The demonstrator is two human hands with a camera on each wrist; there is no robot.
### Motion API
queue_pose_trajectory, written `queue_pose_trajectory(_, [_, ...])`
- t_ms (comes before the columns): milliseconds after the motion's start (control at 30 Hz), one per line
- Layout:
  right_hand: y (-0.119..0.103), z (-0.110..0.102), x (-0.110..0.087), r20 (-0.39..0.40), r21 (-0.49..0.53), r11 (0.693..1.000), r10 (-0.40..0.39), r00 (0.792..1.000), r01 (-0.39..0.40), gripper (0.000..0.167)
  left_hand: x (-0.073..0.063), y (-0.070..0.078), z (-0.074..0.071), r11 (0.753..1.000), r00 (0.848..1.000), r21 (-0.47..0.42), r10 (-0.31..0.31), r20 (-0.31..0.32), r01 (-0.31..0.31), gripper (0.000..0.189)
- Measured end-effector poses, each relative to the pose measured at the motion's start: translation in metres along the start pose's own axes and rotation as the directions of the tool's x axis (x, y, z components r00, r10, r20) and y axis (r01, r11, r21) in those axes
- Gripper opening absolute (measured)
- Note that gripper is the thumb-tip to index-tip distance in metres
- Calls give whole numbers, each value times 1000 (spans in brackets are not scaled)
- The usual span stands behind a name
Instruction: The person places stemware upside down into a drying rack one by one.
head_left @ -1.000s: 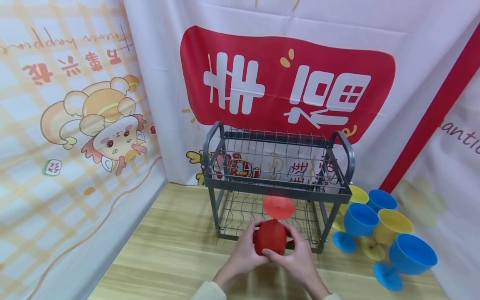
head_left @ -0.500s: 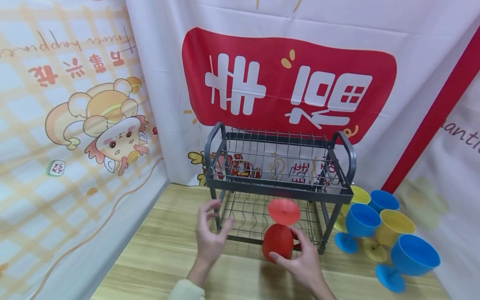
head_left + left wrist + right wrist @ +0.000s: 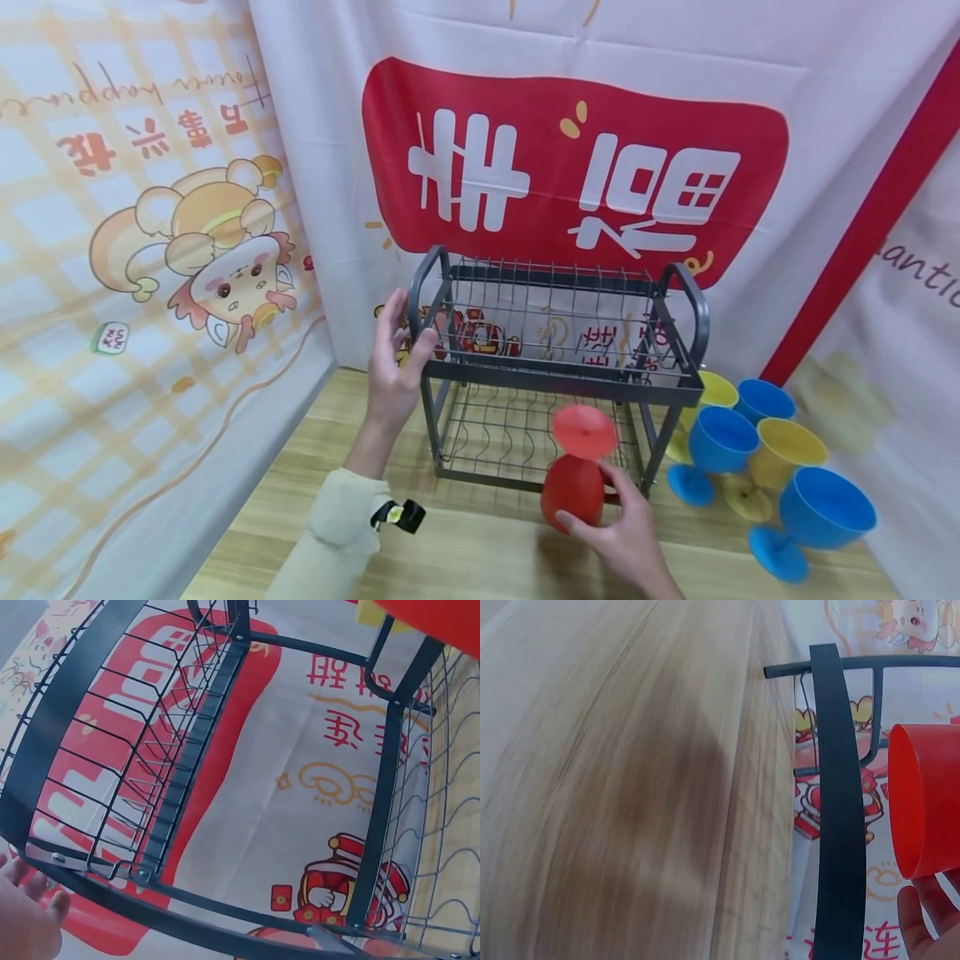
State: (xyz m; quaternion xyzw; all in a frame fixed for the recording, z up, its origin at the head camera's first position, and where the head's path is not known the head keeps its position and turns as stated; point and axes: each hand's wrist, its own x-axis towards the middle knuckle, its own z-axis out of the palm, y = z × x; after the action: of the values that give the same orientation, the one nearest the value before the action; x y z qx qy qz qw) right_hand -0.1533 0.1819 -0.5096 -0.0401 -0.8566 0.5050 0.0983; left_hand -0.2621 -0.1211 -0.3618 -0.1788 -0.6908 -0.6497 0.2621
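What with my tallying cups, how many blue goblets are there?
3, right of the rack: front blue goblet, middle blue goblet, rear blue goblet. More may be hidden.

Low gap into rack point(image 3: 555, 379) between left upright point(image 3: 432, 425) and red goblet point(image 3: 573, 485).

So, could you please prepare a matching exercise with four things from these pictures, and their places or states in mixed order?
1. red goblet
2. wire rack
3. blue goblets
4. left hand

A. standing to the right of the rack
B. at the rack's left handle
C. turned foot-up in the right hand
D. dark grey, with two tiers

Pairs: 1-C, 2-D, 3-A, 4-B
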Motion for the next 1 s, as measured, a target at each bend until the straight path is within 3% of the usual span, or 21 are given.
queue_pose_trajectory(200, [12,-23,-2,23,-32,995,99,995,-98,90,5,3,7,997,996,-8,-82,43,83,76])
queue_pose_trajectory(400, [24,-58,-4,11,-88,971,223,975,-222,108,6,2,10,998,998,-10,-66,25,66,72])
queue_pose_trajectory(567, [32,-86,-4,-14,-133,958,253,967,-252,111,7,-1,11,999,999,-31,-34,21,35,69])
queue_pose_trajectory(733, [35,-108,-3,-95,-173,954,232,968,-246,107,6,-5,13,997,1000,-79,9,15,-7,69])
queue_pose_trajectory(900, [32,-128,0,-221,-267,952,92,971,-151,96,4,-8,16,995,1000,-96,28,8,-27,68])
queue_pose_trajectory(1000, [28,-138,4,-222,-328,940,21,975,-95,95,4,-9,17,995,1000,-95,21,2,-21,67])
